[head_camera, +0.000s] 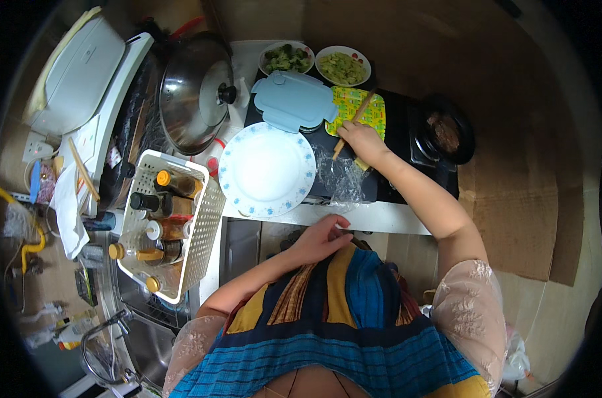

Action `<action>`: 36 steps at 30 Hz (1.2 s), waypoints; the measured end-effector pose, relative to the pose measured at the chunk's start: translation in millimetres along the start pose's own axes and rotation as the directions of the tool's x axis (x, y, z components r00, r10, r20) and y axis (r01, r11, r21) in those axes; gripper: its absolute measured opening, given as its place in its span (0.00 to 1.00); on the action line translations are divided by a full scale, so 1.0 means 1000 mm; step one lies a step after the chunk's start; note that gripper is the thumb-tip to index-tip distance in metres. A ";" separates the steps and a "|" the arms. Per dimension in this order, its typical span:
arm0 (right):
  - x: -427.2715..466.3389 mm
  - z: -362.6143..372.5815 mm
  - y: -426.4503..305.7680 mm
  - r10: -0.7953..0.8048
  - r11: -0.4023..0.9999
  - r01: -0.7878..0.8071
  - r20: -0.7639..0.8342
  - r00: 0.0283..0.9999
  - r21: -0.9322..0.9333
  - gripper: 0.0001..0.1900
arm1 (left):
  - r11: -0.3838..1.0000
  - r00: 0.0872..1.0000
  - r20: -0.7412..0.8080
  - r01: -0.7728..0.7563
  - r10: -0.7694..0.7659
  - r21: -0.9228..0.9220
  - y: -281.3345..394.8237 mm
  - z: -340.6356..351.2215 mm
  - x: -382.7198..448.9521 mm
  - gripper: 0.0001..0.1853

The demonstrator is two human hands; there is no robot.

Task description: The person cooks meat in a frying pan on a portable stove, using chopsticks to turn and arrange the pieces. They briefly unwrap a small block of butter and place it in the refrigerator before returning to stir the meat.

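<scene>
My right hand (363,142) is on a pair of wooden chopsticks (366,105) that lie slanted across a yellow-green patterned mat (375,119). My left hand (323,239) holds nothing, its fingers apart and bent, between my apron and the counter edge. Crumpled clear plastic wrap (345,179) lies between the two hands. A white plate with a blue flower rim (267,169) stands to its left. Above the plate, a light blue lid (296,99) covers a container. Behind are a bowl of broccoli (287,58) and a bowl of sliced green vegetable (343,67).
At the right a black pan (445,129) with browned food sits on the stove. To the left stand a white basket of seasoning bottles (201,239) and a large pot with a glass lid (196,94). A metal sink (151,348) is at the lower left.
</scene>
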State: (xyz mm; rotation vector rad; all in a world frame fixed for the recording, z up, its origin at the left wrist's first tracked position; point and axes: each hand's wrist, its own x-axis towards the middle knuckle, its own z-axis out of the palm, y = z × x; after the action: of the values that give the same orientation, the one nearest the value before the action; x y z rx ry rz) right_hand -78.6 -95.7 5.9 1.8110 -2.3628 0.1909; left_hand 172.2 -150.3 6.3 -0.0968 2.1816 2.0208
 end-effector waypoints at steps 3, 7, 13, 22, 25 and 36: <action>-0.026 -0.024 -0.008 0.298 0.946 -0.251 -0.246 0.922 0.204 0.09 | 0.866 0.938 -0.150 -0.217 0.313 0.451 0.000 -0.009 0.020 0.14; -0.083 -0.035 -0.017 0.811 0.456 -0.755 0.129 0.570 0.472 0.14 | 0.655 0.849 -0.231 -0.167 0.476 0.737 -0.002 -0.026 0.062 0.14; -0.104 0.024 -0.016 0.841 0.189 -0.696 0.251 0.478 0.693 0.17 | 0.423 0.886 -0.036 -0.184 0.461 0.888 -0.016 -0.024 0.115 0.08; -0.098 0.033 -0.025 0.775 0.202 -0.835 0.437 0.456 0.512 0.18 | 0.194 0.912 -0.176 0.108 0.372 0.975 -0.022 -0.034 0.127 0.12; -0.098 0.029 -0.027 0.738 0.239 -0.805 0.438 0.514 0.542 0.17 | 0.305 0.917 -0.204 0.097 0.343 0.947 -0.018 -0.035 0.131 0.14; -0.109 0.025 -0.029 0.810 0.169 -0.811 0.389 0.438 0.561 0.13 | 0.435 0.991 -0.119 0.085 0.053 0.897 0.011 -0.034 0.120 0.32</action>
State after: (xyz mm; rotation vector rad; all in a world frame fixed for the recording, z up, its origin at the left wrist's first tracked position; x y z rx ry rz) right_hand -24.2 -5.1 -40.7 0.2646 -3.2479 1.3701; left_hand 49.3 -175.4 -0.4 -0.1034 2.9971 0.5504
